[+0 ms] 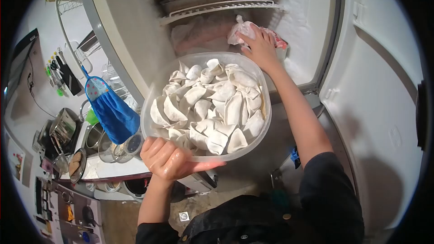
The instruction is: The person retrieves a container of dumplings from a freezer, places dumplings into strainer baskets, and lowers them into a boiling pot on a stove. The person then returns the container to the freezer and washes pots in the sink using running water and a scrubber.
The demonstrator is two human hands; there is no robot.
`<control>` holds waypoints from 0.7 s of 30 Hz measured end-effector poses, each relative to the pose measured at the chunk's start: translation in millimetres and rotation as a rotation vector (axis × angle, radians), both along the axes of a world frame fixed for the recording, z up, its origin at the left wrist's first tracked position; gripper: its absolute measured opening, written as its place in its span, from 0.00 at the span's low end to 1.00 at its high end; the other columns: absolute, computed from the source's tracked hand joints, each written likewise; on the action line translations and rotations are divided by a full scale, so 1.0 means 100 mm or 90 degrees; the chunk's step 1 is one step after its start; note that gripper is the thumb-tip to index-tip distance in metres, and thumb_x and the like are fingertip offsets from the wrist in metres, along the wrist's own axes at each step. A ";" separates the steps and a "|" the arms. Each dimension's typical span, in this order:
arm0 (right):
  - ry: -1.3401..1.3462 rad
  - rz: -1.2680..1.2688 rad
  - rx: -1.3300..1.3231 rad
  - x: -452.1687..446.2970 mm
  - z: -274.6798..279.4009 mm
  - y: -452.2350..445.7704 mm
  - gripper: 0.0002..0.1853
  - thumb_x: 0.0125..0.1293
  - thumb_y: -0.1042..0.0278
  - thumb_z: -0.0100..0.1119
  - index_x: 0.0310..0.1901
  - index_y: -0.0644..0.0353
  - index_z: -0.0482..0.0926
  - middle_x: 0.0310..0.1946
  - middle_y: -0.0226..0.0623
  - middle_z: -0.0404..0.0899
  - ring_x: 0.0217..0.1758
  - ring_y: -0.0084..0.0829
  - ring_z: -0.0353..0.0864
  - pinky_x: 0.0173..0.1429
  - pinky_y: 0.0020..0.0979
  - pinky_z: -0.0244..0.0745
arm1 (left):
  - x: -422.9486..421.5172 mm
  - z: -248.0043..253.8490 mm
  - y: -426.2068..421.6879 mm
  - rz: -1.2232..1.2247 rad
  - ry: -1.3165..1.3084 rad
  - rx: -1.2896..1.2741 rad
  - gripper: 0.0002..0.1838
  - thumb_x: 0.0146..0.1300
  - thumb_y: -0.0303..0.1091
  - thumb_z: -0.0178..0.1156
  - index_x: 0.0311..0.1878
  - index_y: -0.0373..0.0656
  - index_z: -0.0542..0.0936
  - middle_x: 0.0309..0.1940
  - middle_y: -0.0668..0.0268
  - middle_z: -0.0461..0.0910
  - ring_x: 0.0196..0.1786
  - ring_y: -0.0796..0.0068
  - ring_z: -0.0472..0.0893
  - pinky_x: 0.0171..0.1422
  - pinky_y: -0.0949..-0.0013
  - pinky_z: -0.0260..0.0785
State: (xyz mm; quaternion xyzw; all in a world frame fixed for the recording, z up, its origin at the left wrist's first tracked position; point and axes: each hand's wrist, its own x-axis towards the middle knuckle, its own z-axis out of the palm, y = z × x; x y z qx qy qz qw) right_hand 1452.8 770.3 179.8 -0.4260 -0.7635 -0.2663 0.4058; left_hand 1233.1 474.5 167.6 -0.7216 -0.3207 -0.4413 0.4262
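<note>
My left hand is closed on the near rim of a large translucent plastic tub, its index finger stretched along the underside. Flour-dusted white dumplings fill the tub, held level in front of the open freezer. Inside the freezer compartment, my right hand grips a knotted white plastic bag, with its fingers bent over it. What the bag holds is hidden. A red and white package lies just right of those fingers, partly covered by them.
A wire shelf with stacked trays crosses above the bag. Left of it lies a frosty pinkish package. The freezer door stands open at right. A blue hand towel hangs at left, near a counter with pots.
</note>
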 end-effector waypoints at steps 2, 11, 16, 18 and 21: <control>0.004 0.061 0.034 0.09 -0.12 0.03 0.29 0.53 0.60 0.60 0.60 0.31 0.73 0.69 0.40 0.54 0.68 0.51 0.56 0.70 0.52 0.49 | 0.00 0.00 -0.01 0.001 0.000 0.000 0.35 0.31 0.64 0.75 0.14 0.46 0.63 0.12 0.70 0.57 0.16 0.70 0.59 0.24 0.69 0.48; 0.035 0.121 0.001 0.17 -0.10 -0.12 0.33 0.52 0.63 0.64 0.62 0.30 0.70 0.70 0.41 0.52 0.70 0.49 0.53 0.71 0.50 0.48 | 0.01 0.01 0.00 -0.003 0.002 -0.003 0.35 0.30 0.64 0.75 0.15 0.45 0.65 0.12 0.70 0.58 0.16 0.70 0.60 0.24 0.69 0.49; 0.220 0.250 0.010 0.32 -0.18 -0.75 0.26 0.59 0.67 0.60 0.61 0.51 0.71 0.67 0.46 0.58 0.69 0.48 0.57 0.70 0.44 0.53 | -0.08 0.06 0.05 -0.027 -0.032 0.019 0.35 0.31 0.65 0.74 0.15 0.43 0.66 0.12 0.69 0.58 0.16 0.70 0.60 0.24 0.69 0.48; 0.325 0.236 -0.099 0.52 -0.38 -1.38 0.21 0.60 0.70 0.59 0.57 0.59 0.74 0.62 0.47 0.66 0.65 0.46 0.63 0.68 0.40 0.58 | -0.11 0.11 0.05 -0.041 -0.043 0.026 0.36 0.31 0.66 0.73 0.15 0.42 0.67 0.12 0.70 0.58 0.16 0.70 0.60 0.24 0.69 0.48; 0.514 0.271 -0.217 1.02 -0.88 -1.98 0.13 0.60 0.74 0.57 0.48 0.62 0.79 0.54 0.42 0.74 0.59 0.36 0.72 0.64 0.34 0.63 | -0.12 0.19 -0.04 -0.049 -0.061 0.022 0.37 0.31 0.68 0.71 0.15 0.41 0.67 0.12 0.70 0.58 0.16 0.71 0.59 0.25 0.70 0.48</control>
